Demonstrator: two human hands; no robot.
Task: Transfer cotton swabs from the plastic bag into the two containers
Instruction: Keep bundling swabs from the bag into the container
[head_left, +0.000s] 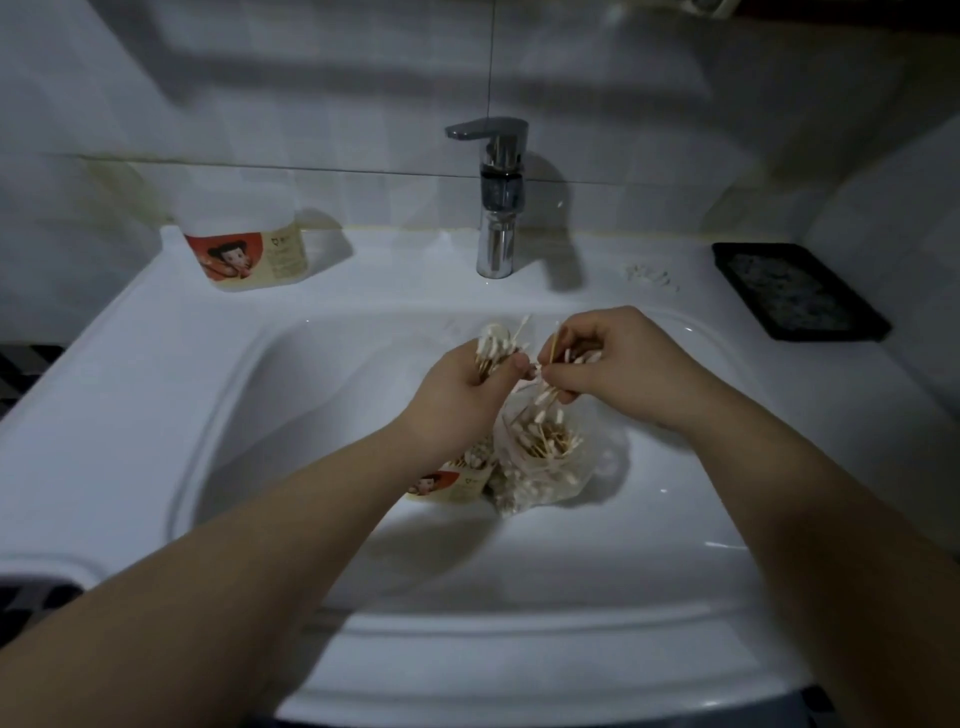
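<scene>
**Head view, as I read it from the remote station.** A glossy white ceramic sink (218, 415) with a rounded rectangular bowl fills the frame. Behind it rises a polished chrome faucet (496, 228) with a flat dark lever.

In the bowl lies a crumpled clear plastic bag (558, 480), mouth upward. It holds thin, wooden-stemmed cotton swabs (545, 439) with white tips. Just beside the bag's left side stands a translucent white plastic near container (457, 480) with an orange cartoon label. A matching far container (244, 249) stands well apart on the smooth white worktop (395, 270), rear left. A black rectangular rimmed tray (800, 291) with a speckled floor lies rear right.

**Hands.** The left hand (467, 379) has its fingers curled round an upright bundle of swabs (496, 345), tips up. The right hand (618, 364) pinches a few swabs between thumb and fingers, just above the bag's mouth. The two hands nearly meet over the bowl.

**Limits.** The left forearm hides most of the near container, so I cannot tell how full it is. Pale specks (649, 275) on the worktop right of the faucet are too blurred for me to identify. The lower edge of the frame cuts off both forearms.
</scene>
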